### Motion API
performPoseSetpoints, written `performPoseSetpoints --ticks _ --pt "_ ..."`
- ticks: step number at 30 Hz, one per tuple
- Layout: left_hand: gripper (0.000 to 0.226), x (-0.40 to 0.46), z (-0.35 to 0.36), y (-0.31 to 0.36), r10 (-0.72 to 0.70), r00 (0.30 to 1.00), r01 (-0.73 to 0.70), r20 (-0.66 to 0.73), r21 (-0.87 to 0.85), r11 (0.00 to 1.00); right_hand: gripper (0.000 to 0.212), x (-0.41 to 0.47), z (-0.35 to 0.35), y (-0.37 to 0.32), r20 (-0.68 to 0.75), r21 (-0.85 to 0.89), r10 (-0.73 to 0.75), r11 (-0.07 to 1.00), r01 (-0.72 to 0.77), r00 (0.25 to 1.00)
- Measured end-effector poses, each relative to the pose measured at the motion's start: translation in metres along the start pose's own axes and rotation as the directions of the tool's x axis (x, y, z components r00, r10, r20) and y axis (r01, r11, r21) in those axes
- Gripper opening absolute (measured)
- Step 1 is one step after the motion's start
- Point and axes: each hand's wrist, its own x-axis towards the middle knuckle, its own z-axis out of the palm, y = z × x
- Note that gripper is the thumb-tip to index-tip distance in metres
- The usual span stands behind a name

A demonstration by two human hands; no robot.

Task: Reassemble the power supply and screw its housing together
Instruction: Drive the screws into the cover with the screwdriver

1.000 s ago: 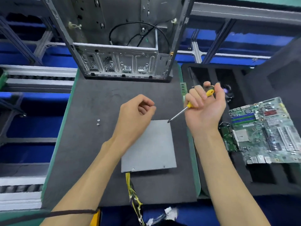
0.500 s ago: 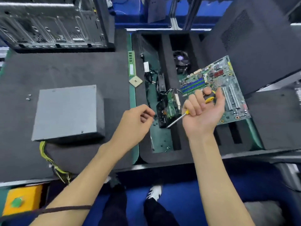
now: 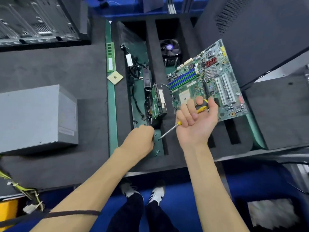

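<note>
Power supply [image 3: 37,118] sits closed, grey lid up, on the dark foam mat [image 3: 58,69] at far left, well apart from both hands; its yellow cable bundle [image 3: 18,186] trails off the near edge of the mat; a pale label on its right side face is too blurred to read. Left hand [image 3: 141,139] reaches down into the near end of a green-floored compartment of the foam tray [image 3: 173,156], fingers curled under and hidden by the back of the hand; cannot tell whether it already pinches anything. Several small screws [image 3: 157,150] lie loose on that green floor just beside the hand; judgement: hand is there to fetch a housing screw, since the tray slot serves as the fastener store. Right hand [image 3: 196,120] grips the yellow-and-black screwdriver [image 3: 189,118] palm up, fingers wrapped round the handle, shaft angled down-left with the tip just beside the left hand, above the screws; judgement: tool is parked ready in the working hand so only the free hand does the picking. Motherboard [image 3: 209,79] rests tilted across the tray slots behind the right hand; cooler fan [image 3: 170,47], loose cables, a drive-like part, a RAM stick [image 3: 110,56] and a CPU [image 3: 115,77] lie in or beside the tray; empty chassis [image 3: 36,22] at top left. No brand or printed text legible anywhere; board markings too small. Judgement: housing appears assembled, screws remaining to be driven.
</note>
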Motion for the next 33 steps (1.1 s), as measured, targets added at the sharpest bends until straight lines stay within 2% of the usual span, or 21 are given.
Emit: performPoseSetpoints --ticks 3,7,15,18,20,21,23,25,26,27,29,33 --pt "0.027 0.011 0.013 0.007 -0.018 0.995 0.011 0.096 0.071 0.997 0.038 0.002 0.001 -0.004 -0.003 -0.001 -0.001 1.000 0.001 1.000" --pt "0.017 0.022 0.020 0.008 -0.051 0.992 0.047 0.117 0.031 0.998 0.038 0.005 0.002 -0.008 -0.008 -0.002 0.005 1.000 -0.005 1.000" --pt "0.014 0.019 0.018 0.011 -0.052 0.993 0.050 0.106 0.023 0.998 0.039 0.010 0.006 -0.014 0.002 0.044 0.016 0.999 -0.017 1.000" --pt "0.015 0.012 -0.004 0.010 -0.106 0.994 0.108 0.023 -0.152 0.982 0.038 0.013 0.014 -0.015 0.001 0.103 0.030 0.994 -0.030 1.000" --pt "0.021 0.003 -0.026 0.006 -0.163 0.987 0.146 0.001 -0.445 0.883 0.037 0.014 0.023 -0.013 -0.007 0.156 0.040 0.987 -0.038 0.999" --pt "0.018 -0.004 -0.038 0.004 -0.178 0.984 0.149 0.016 -0.620 0.770 0.036 0.014 0.028 -0.011 -0.014 0.175 0.041 0.984 -0.038 0.999" --pt "0.004 -0.022 -0.062 -0.002 -0.170 0.985 0.113 0.039 -0.886 0.449 0.032 0.015 0.041 -0.004 -0.032 0.216 0.043 0.976 -0.035 0.999" --pt "0.005 -0.042 -0.085 -0.009 -0.178 0.984 0.057 0.024 -0.982 0.178 0.031 0.015 0.054 0.005 -0.053 0.265 0.051 0.964 -0.035 0.997" --pt "0.008 -0.051 -0.095 -0.013 -0.186 0.982 0.034 0.016 -0.995 0.095 0.031 0.015 0.061 0.010 -0.063 0.289 0.057 0.957 -0.037 0.996" --pt "0.013 -0.060 -0.104 -0.016 -0.193 0.981 0.015 0.007 -0.999 0.041 0.031 0.015 0.069 0.015 -0.069 0.310 0.065 0.950 -0.041 0.995" --pt "0.020 -0.076 -0.119 -0.023 -0.202 0.979 -0.016 -0.014 -1.000 -0.007 0.029 0.015 0.084 0.025 -0.072 0.335 0.075 0.941 -0.047 0.995" --pt "0.007 -0.100 -0.138 -0.041 -0.274 0.959 -0.088 -0.076 -0.996 -0.033 0.023 0.009 0.117 0.052 -0.064 0.319 0.068 0.947 -0.044 0.996"
